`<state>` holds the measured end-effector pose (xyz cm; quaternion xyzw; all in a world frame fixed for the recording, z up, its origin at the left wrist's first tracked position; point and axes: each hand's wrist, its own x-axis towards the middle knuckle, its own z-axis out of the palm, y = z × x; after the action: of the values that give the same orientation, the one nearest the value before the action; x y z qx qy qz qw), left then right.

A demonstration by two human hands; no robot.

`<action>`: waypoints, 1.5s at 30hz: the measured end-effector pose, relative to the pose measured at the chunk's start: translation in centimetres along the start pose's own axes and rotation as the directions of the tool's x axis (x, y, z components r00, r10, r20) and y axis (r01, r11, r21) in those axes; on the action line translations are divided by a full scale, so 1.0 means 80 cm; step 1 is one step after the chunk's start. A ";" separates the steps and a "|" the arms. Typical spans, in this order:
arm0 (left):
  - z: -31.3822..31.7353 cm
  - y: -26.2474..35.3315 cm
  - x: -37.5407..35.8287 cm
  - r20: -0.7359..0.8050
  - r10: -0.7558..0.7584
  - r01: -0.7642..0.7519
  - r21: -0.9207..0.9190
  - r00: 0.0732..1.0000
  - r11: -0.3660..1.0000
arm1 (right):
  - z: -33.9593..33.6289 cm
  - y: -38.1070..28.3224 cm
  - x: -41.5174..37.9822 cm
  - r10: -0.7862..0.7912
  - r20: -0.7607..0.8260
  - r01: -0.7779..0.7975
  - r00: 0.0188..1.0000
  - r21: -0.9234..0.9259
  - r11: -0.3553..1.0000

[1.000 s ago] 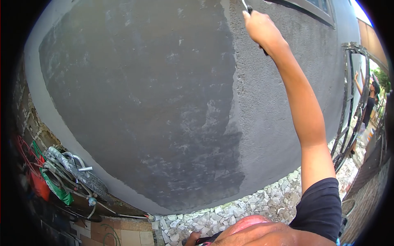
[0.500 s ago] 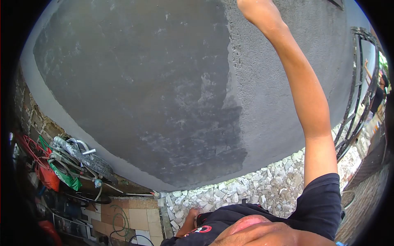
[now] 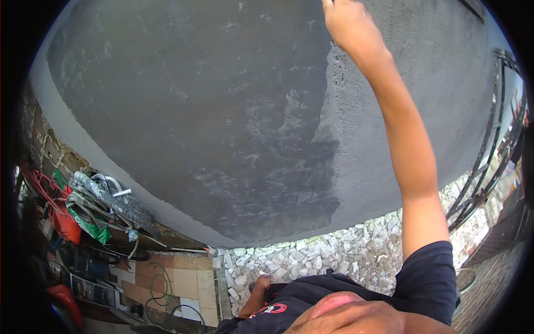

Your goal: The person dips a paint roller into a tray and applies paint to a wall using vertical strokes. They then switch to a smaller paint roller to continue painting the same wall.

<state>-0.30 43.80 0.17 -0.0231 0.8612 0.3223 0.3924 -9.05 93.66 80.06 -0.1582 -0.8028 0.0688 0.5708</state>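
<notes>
My right hand [image 3: 354, 28] is raised high against the grey wall [image 3: 384, 161], with the arm stretched up. Its fingers look curled, and the top edge of the view cuts them off. What they hold, if anything, is hidden. The hand overlaps the border between a darker, damp-looking coat [image 3: 222, 128] on the left and lighter, rough, pitted plaster [image 3: 356, 100] on the right. Low beside my dark shirt [image 3: 328, 292] hangs my left hand [image 3: 262, 281], small in view, its fingers not distinct.
White broken stones [image 3: 289, 259] cover the ground along the wall's foot. At left stand a wheel with a wrapped-looking tyre [image 3: 119, 206], a red bag [image 3: 65, 225] and a green bag [image 3: 92, 229]. A hose [image 3: 161, 286] lies on tiles [image 3: 186, 284]. Right, a black metal frame [image 3: 492, 139] juts out.
My right hand shows lower in the view, with more of its fingers visible. The wall has shifted slightly up and right in the view. My left hand stays low by my side.
</notes>
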 end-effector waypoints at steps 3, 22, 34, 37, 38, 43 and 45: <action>0.014 -0.020 0.012 0.031 -0.072 0.072 0.015 0.997 0.997 | -0.004 -0.006 0.004 0.031 0.017 -0.031 0.999 -0.010 0.999; 0.009 -0.039 0.026 -0.029 -0.044 0.048 0.155 0.999 0.987 | -0.041 0.038 -0.091 0.055 0.230 -0.079 0.972 0.098 0.992; -0.002 0.018 -0.103 -0.097 -0.124 0.123 -0.009 0.988 0.992 | -0.153 0.017 -0.070 0.081 -0.010 -0.070 0.997 0.417 0.906; 0.040 -0.096 -0.015 -0.019 -0.007 0.004 -0.134 1.000 0.991 | -0.146 0.014 -0.060 -0.031 0.135 -0.048 0.990 0.540 0.840; 0.036 -0.078 0.001 0.103 -0.001 0.011 -0.099 0.995 0.995 | -0.137 0.012 -0.057 -0.025 0.135 -0.052 0.991 0.538 0.841; 0.007 -0.108 0.003 -0.019 -0.009 0.006 -0.183 1.000 0.983 | -0.094 -0.041 -0.045 -0.055 -0.084 0.066 0.995 0.128 0.990; -0.012 -0.113 0.001 -0.020 0.023 -0.024 -0.069 1.000 0.997 | -0.072 -0.053 -0.029 0.009 -0.107 -0.008 0.994 0.011 1.000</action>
<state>1.66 36.09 -4.28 -0.0295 0.8535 0.3561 0.3792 -3.72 88.49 81.15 -0.1622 -0.7701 0.0670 0.6133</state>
